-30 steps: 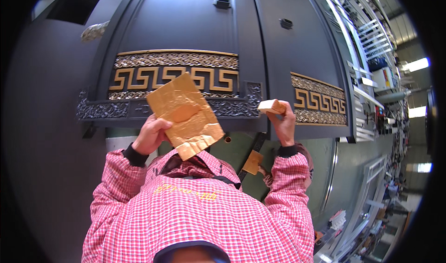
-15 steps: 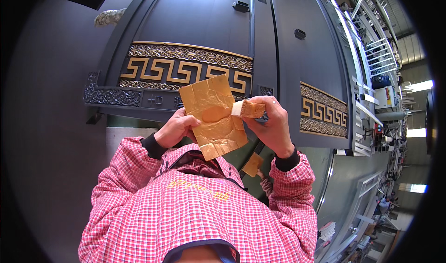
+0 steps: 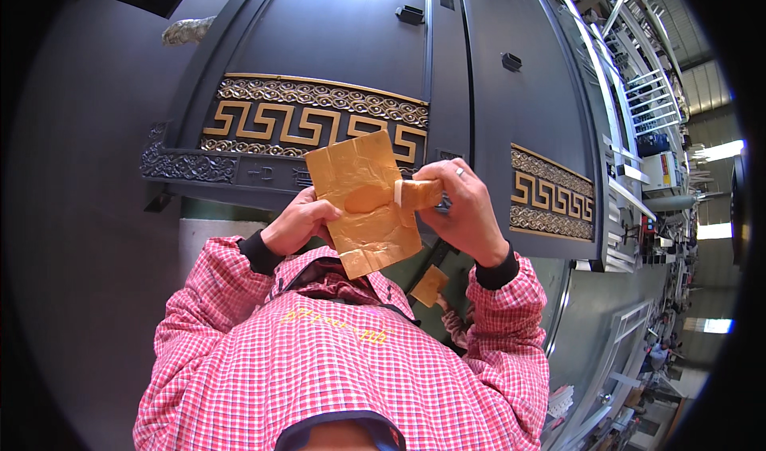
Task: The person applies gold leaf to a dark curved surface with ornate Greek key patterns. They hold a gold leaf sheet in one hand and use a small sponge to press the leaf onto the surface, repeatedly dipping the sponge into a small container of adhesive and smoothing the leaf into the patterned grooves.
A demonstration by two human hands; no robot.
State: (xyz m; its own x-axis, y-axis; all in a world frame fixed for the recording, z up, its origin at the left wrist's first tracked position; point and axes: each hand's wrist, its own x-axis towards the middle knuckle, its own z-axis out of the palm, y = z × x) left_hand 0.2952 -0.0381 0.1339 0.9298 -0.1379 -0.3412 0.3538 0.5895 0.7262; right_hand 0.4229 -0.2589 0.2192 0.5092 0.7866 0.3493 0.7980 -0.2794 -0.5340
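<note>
My left hand [image 3: 303, 221] grips the left edge of a creased sheet [image 3: 367, 192] smeared with gold paint, thumb on top. A darker rounded patch marks the sheet's middle. In my right hand [image 3: 467, 212], a ring on one finger, is a small sponge block [image 3: 421, 194], gold-stained with a pale strip at its left end. That pale end meets the sheet's right edge; how firmly it presses I cannot tell. Behind the sheet lies a dark panel's gold key-pattern band [image 3: 311, 122], partly covered by the sheet.
A second dark panel with a similar gold band [image 3: 550, 192] lies to the right. Lower down, another person's hand [image 3: 441, 301] is at a smaller gold sheet [image 3: 430, 286]. White metal frames [image 3: 638, 92] line the far right of the workshop.
My right hand has turned the sponge, so less of its pale end shows, and shifted it slightly left against the sheet. My left hand keeps its hold on the sheet.
</note>
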